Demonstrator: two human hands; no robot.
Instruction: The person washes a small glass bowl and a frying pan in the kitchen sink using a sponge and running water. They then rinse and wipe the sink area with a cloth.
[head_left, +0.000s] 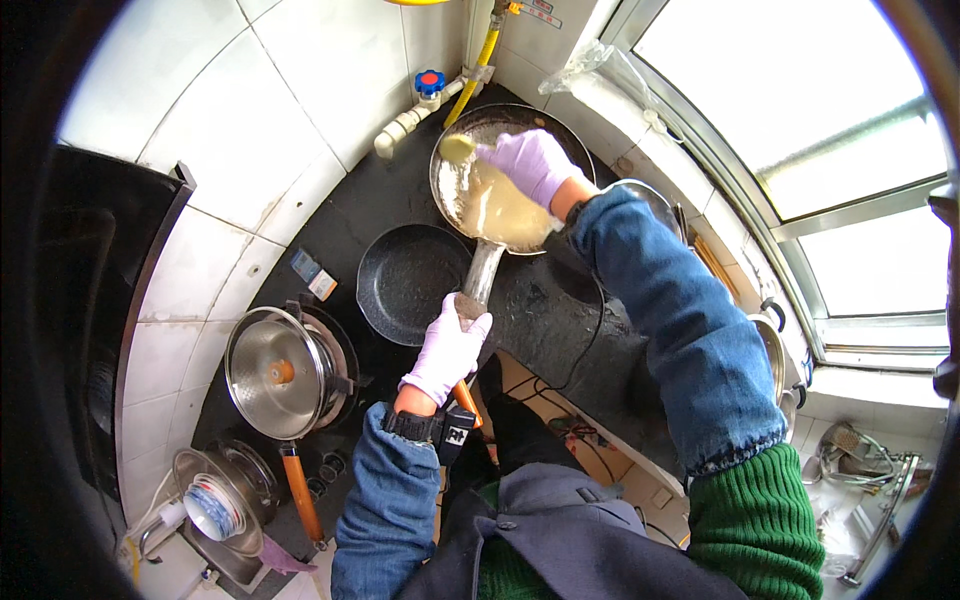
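Observation:
A wok [516, 215] with cloudy beige liquid and whitish foam inside stands at the back of the dark counter. My right hand [535, 165], in a lilac glove, reaches over it, its fingers closed on a yellow-green sponge [458, 149] at the wok's left inner wall. The wok's metal handle [484, 272] points toward me. My left hand [447, 350], also gloved in lilac, is closed around the handle's near end. Just below that hand an orange wooden handle [467, 402] shows; its join is hidden. A smaller black frying pan [412, 285] sits left of the wok.
A lidded pan [275, 372] with a wooden handle rests at left, near a small packet [313, 274]. Stacked bowls [212, 508] stand in the sink at lower left. A blue-red valve [430, 83] and yellow hose are behind. A black cable [600, 325] hangs over the counter edge.

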